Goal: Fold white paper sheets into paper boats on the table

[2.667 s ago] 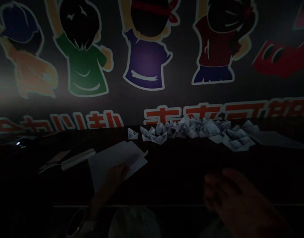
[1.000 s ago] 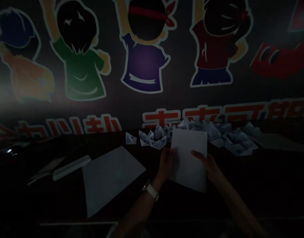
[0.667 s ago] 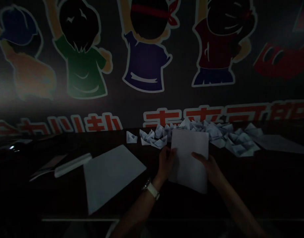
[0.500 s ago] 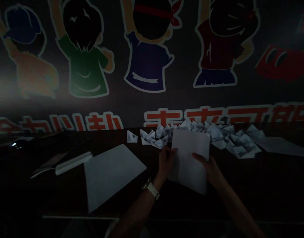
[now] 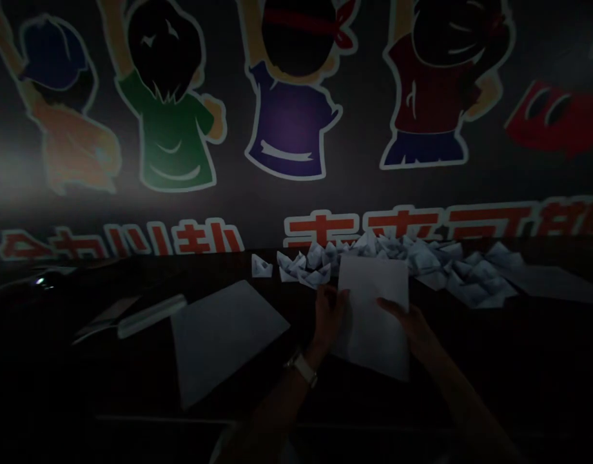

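A white sheet of paper (image 5: pixel 371 322) is held up tilted above the dark table, between both hands. My left hand (image 5: pixel 329 316), with a pale-strapped watch (image 5: pixel 303 368) on its wrist, grips the sheet's left edge, thumb on the near face. On the right edge, my right hand (image 5: pixel 415 325) pinches the same sheet, its thumb lying across the face. The fingers behind the paper are hidden. Just beyond the sheet lies a heap of folded paper boats (image 5: pixel 425 258), partly covered by it. One paper boat (image 5: pixel 262 266) stands apart at the heap's left end.
Left of my hands lies flat white paper (image 5: pixel 229 335), beside a long pale strip-like object (image 5: pixel 151 316). More white paper (image 5: pixel 557 283) is at the far right. A wall with painted cartoon figures (image 5: pixel 287 122) rises behind the table. The light is very dim.
The hands and sheet keep nearly the same pose. The whole view has shifted slightly, so things sit a little further right, and the table looks darker.
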Demonstrator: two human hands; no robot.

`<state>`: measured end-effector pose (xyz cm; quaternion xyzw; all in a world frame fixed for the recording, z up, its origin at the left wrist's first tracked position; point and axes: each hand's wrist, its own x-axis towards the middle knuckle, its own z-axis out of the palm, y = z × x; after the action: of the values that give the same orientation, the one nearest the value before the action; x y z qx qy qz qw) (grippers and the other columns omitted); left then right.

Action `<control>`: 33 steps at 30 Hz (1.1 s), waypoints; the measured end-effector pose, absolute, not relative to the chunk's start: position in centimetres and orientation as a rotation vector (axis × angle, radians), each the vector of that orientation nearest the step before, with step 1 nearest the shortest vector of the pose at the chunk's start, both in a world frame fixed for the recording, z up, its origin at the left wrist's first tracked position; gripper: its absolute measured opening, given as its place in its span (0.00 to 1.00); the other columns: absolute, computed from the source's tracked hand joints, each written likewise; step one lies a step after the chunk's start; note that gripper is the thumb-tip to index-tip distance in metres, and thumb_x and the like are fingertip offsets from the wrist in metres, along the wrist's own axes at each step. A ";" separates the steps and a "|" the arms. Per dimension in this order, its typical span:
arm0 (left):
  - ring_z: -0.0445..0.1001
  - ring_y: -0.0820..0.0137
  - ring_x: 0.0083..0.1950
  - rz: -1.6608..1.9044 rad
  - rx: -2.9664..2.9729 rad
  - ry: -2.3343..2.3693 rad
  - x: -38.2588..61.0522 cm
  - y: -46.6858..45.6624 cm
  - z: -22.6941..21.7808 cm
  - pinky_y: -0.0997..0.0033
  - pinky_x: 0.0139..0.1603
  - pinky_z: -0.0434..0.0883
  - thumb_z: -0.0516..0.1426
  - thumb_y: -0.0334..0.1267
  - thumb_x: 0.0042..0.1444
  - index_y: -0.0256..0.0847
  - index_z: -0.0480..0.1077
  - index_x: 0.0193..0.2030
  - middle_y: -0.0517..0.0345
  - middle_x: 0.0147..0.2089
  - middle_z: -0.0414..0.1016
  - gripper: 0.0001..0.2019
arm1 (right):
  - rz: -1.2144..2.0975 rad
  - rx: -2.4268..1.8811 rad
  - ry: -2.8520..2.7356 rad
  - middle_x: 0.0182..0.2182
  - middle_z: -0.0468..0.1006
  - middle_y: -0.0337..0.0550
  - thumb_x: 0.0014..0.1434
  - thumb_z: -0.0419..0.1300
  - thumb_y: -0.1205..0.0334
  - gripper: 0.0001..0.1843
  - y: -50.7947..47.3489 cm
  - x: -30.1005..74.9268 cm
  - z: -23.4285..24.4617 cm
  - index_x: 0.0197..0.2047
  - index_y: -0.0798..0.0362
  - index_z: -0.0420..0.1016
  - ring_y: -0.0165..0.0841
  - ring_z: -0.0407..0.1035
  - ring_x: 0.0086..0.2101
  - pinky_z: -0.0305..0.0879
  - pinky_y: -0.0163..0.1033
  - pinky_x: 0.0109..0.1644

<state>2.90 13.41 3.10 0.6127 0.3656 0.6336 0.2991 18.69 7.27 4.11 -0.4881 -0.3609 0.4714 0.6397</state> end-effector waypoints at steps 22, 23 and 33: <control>0.67 0.71 0.30 1.652 1.422 0.880 3.1 14.9 1.3 0.70 0.35 0.67 0.47 0.56 0.56 0.40 0.63 0.33 0.58 0.27 0.67 0.19 | 0.515 -1.381 -0.891 0.29 0.81 0.48 0.39 0.64 0.46 0.26 8.5 21.4 2.9 0.35 0.60 0.76 0.47 0.73 0.35 0.67 0.41 0.32; 0.68 0.71 0.30 1.618 1.388 0.876 3.2 14.9 1.3 0.70 0.34 0.68 0.46 0.56 0.56 0.40 0.64 0.33 0.58 0.27 0.68 0.20 | 0.515 -1.393 -0.908 0.29 0.81 0.48 0.39 0.64 0.47 0.25 8.4 21.5 3.2 0.35 0.60 0.77 0.47 0.73 0.35 0.68 0.41 0.32; 0.71 0.61 0.47 1.592 1.223 0.830 2.1 14.8 3.4 0.60 0.51 0.66 0.52 0.52 0.54 0.37 0.70 0.40 0.45 0.42 0.75 0.19 | 0.980 -1.439 -1.027 0.28 0.81 0.49 0.40 0.65 0.49 0.24 6.2 19.8 3.9 0.38 0.58 0.76 0.42 0.75 0.27 0.68 0.39 0.27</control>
<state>2.11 14.78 3.36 0.4981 0.3381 0.6486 0.4658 19.78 6.18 3.85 -0.6031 -0.4304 0.4107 0.5314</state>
